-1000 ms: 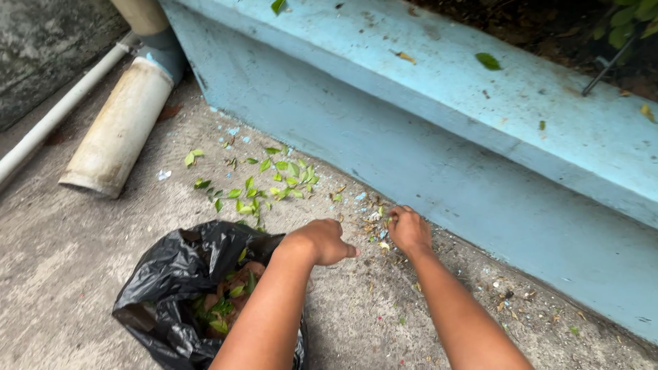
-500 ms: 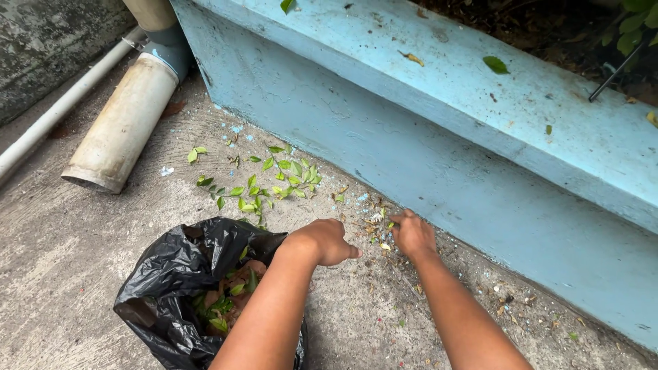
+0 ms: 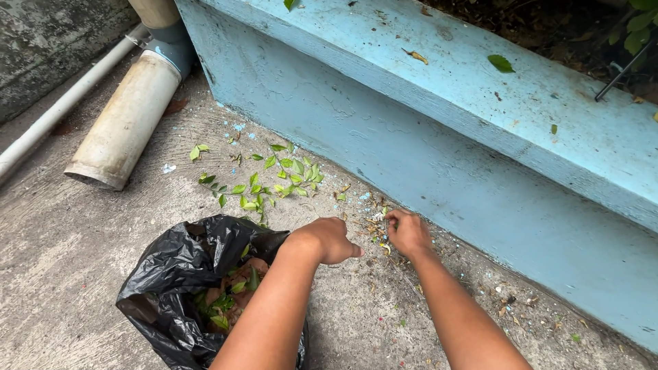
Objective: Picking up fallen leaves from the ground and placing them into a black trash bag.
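Grey, rough concrete ground (image 3: 75, 274) fills the bottom of the view, and a long light blue painted wall (image 3: 425, 157) runs behind both hands, with dark soil and dry leaves on top of it. Far off past the left hand lie a fat cream plastic pipe (image 3: 123, 123) and a thin white pipe (image 3: 55, 113). Right under the left arm sits a crinkly black plastic bag (image 3: 171, 274), open at the top, with green and brown leaves inside.

Past the left hand, near the foot of the wall, lies a loose bunch of small green leaves (image 3: 271, 181) on the ground. Between the two hands lies a little pile of dry brown bits and blue paint chips (image 3: 373, 226).

The left hand (image 3: 329, 240) is curled into a loose fist just above the ground, beside the bag. I cannot tell if it holds anything. The right hand (image 3: 408, 233) is close to the wall, with its fingers pressed together, pinching at the little pile of bits.
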